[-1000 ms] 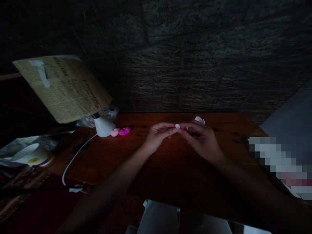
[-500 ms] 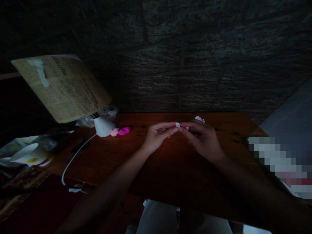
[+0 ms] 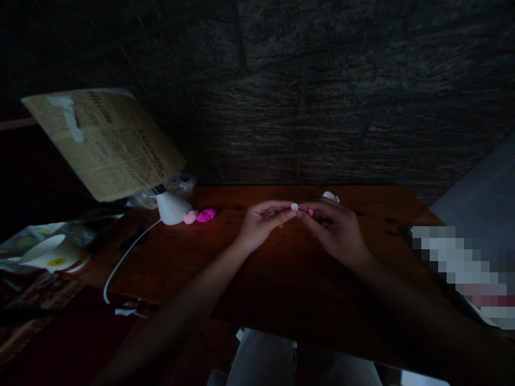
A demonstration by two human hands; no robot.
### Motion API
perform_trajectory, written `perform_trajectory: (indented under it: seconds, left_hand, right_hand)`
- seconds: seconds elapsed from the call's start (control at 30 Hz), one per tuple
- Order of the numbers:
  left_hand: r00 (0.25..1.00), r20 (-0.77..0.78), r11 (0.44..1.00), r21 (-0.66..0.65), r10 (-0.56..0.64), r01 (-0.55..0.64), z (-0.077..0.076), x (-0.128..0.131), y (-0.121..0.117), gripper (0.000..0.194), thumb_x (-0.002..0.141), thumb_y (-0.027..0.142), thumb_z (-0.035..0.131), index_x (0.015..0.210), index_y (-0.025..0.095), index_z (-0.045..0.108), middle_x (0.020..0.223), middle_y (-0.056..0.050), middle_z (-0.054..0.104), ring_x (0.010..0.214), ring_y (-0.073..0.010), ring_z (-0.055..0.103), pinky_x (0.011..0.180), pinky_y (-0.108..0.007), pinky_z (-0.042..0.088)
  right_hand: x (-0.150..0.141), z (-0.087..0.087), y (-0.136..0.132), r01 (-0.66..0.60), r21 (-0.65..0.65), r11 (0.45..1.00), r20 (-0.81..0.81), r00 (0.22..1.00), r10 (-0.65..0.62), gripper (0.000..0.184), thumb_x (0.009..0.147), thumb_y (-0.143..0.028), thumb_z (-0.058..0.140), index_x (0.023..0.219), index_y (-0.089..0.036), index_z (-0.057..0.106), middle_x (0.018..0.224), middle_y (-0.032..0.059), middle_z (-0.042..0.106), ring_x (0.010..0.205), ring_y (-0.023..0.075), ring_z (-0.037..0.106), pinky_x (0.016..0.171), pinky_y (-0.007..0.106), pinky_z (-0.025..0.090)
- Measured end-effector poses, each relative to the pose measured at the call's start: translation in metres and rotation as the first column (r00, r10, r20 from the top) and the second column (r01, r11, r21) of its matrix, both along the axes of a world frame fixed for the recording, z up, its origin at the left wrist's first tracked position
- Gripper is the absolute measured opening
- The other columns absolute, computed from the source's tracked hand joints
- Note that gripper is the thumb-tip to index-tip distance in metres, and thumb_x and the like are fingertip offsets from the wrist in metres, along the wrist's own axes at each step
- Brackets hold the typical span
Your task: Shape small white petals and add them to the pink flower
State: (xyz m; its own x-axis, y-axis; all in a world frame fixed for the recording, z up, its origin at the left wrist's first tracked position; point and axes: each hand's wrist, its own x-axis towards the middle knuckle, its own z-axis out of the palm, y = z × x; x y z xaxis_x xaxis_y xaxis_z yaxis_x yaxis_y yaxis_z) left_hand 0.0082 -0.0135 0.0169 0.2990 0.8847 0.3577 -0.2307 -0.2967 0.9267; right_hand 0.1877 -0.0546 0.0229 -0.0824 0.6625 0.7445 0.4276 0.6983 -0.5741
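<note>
White lump (image 3: 295, 207), small and roundish, sits pinched between the fingertips of the left hand (image 3: 259, 224) and right hand (image 3: 338, 228) over the wooden table (image 3: 181, 252); pressing looks like the step in hand, the next move calling for light fingers. Knobbly pink lumps (image 3: 206, 215) lie beside a smooth lamp base (image 3: 171, 209), before a rough wall (image 3: 273, 123).

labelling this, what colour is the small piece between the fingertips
The small piece looks whitish in the head view.

Bare forearms (image 3: 209, 284), pale greyish trousers (image 3: 263, 360)
</note>
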Motion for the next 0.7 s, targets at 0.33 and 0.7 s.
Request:
perform_trajectory:
  seconds: [0.33,0.7]
  left_hand:
    - [0.998,0.046,0.996,-0.074,-0.048,0.052,-0.0036,-0.0021,0.0049,0.021,0.067,0.036,0.088,0.083,0.025,0.081,0.081,-0.003,0.077,0.067,-0.011,0.062,0.057,-0.024,0.045]
    - [0.998,-0.016,0.997,-0.043,0.059,-0.059,0.003,-0.0013,0.0003,0.016,0.066,0.034,0.087,0.077,0.026,0.08,0.079,-0.003,0.076,0.064,-0.0113,0.058,0.055,-0.026,0.042]
  right_hand:
    - [0.0,-0.0018,0.0016,-0.026,-0.049,0.998,-0.008,1.0,0.026,0.007,0.09,-0.028,0.072,0.094,-0.024,0.076,0.08,0.0001,0.071,0.062,0.0125,0.059,0.058,0.028,0.047]
    - [-0.0037,-0.0017,-0.0006,-0.03,-0.083,0.996,-0.105,0.994,0.021,0.008,0.088,-0.028,0.075,0.095,-0.026,0.078,0.081,0.0001,0.072,0.061,0.0123,0.058,0.056,0.028,0.047]
